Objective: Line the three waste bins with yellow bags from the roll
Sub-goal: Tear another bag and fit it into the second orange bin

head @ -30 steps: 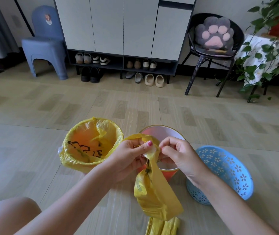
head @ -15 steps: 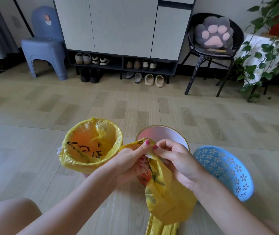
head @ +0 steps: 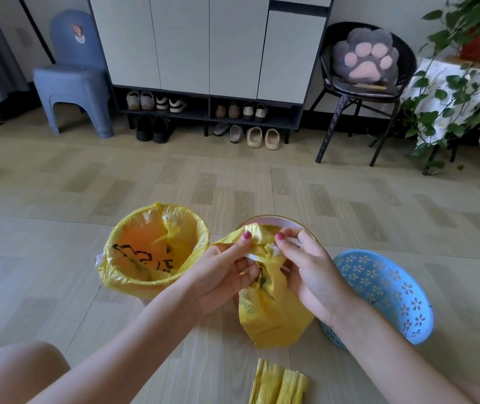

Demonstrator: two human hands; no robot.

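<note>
L hand [head: 221, 272] & R hand [head: 305, 269] are both pinching the top edge of a yellow bag [head: 270, 313], thumbs over curled fingers, mouth bunched btwn them. Bag is hanging down in front of the pink-lined bin [head: 279, 221]. Left: bin already lined w/ yellow bag [head: 151, 246]. Right: blue basket bin [head: 384, 290], tilted. Bag roll [head: 278, 384] is lying on the floor near the bottom edge.

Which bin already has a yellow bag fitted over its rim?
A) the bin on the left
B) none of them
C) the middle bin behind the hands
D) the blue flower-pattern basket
A: the left bin wears a yellow liner folded over its rim, while the blue basket is bare.
</note>
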